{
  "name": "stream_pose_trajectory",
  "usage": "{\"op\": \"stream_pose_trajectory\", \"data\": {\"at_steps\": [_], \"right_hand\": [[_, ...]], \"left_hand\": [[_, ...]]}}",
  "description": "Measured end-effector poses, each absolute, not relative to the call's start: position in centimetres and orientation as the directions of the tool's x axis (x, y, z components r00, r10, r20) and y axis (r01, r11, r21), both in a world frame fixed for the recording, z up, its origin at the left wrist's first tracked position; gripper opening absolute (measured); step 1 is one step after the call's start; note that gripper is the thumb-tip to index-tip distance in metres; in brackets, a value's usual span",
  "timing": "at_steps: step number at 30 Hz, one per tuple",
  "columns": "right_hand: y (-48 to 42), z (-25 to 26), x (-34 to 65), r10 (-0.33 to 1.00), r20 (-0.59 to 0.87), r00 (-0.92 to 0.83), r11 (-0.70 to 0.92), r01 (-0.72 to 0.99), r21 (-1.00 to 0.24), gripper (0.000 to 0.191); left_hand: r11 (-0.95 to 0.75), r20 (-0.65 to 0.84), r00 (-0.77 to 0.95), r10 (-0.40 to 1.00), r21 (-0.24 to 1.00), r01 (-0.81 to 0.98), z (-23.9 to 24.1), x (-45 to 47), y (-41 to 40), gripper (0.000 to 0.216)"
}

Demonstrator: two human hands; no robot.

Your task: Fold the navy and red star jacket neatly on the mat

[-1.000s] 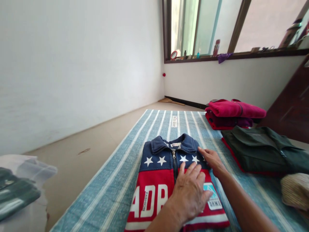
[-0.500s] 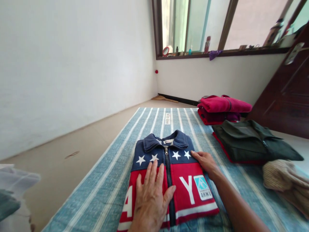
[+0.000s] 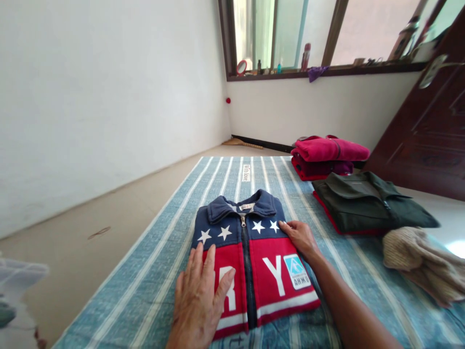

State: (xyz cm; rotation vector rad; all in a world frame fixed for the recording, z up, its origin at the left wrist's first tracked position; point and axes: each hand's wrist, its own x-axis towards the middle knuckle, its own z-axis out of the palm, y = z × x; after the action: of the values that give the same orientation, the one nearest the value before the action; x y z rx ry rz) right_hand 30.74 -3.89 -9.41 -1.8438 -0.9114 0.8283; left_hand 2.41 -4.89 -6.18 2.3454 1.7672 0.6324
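A folded zip-up jacket [image 3: 267, 261] lies in front of me, navy at the collar and shoulders with white stars, red below with white letters and a blue-and-white patch. Its zip is closed nearly to the collar. My left hand [image 3: 199, 291] rests flat on the jacket's left side, fingers spread, covering part of the lettering. At the right edge, by the outer star, my right hand [image 3: 300, 237] touches the fabric with its fingers stretched out. Some of its fingers are hidden from view.
The jacket is on a blue striped sheet [image 3: 225, 174]. To the right are a dark green folded garment [image 3: 363, 203] on something red, a pile of pink and purple clothes [image 3: 330, 150], and a beige knitted item [image 3: 414, 257]. A translucent container [image 3: 22, 276] stands at lower left.
My left hand has slid left from near the zip to the jacket's left side, uncovering a white letter. The right hand stays at the right edge. The view has shifted slightly.
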Motion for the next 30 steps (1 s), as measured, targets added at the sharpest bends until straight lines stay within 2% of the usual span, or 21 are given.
{"op": "stream_pose_trajectory", "data": {"at_steps": [3,6,8,11,14,20,30], "right_hand": [[-3.9,-9.6,30.8,0.854,-0.143,0.5,-0.316,0.281,-0.906,0.048],[-4.0,-9.7,30.7,0.861,-0.127,0.493,-0.303,0.297,-0.905,0.05],[-4.2,-9.8,30.7,0.862,-0.124,0.492,-0.305,0.306,-0.902,0.051],[-4.4,-9.8,30.6,0.863,-0.133,0.487,-0.315,0.315,-0.895,0.053],[-4.5,-9.7,30.6,0.864,-0.139,0.484,-0.317,0.309,-0.896,0.054],[-4.6,-9.8,30.7,0.862,-0.157,0.482,-0.328,0.294,-0.898,0.058],[-4.6,-10.0,30.8,0.859,-0.158,0.487,-0.324,0.278,-0.904,0.055]], "left_hand": [[-0.168,0.219,0.042,0.975,0.595,0.786,-5.5,1.2,-4.1,0.069],[0.119,-0.038,-0.162,0.986,0.841,0.527,-4.2,-0.1,-3.4,0.063],[0.274,-0.212,-0.213,0.954,0.907,0.32,-3.2,-0.5,-3.1,0.057],[0.382,-0.351,-0.234,0.907,0.918,0.105,-2.0,-0.5,-2.9,0.046],[0.443,-0.433,-0.193,0.881,0.897,0.009,-1.6,-0.3,-2.7,0.036],[0.513,-0.513,-0.001,0.858,0.858,-0.021,-1.8,-0.7,-2.5,0.024],[0.508,-0.509,-0.066,0.858,0.861,-0.035,-2.1,0.1,-2.4,0.016]]}}
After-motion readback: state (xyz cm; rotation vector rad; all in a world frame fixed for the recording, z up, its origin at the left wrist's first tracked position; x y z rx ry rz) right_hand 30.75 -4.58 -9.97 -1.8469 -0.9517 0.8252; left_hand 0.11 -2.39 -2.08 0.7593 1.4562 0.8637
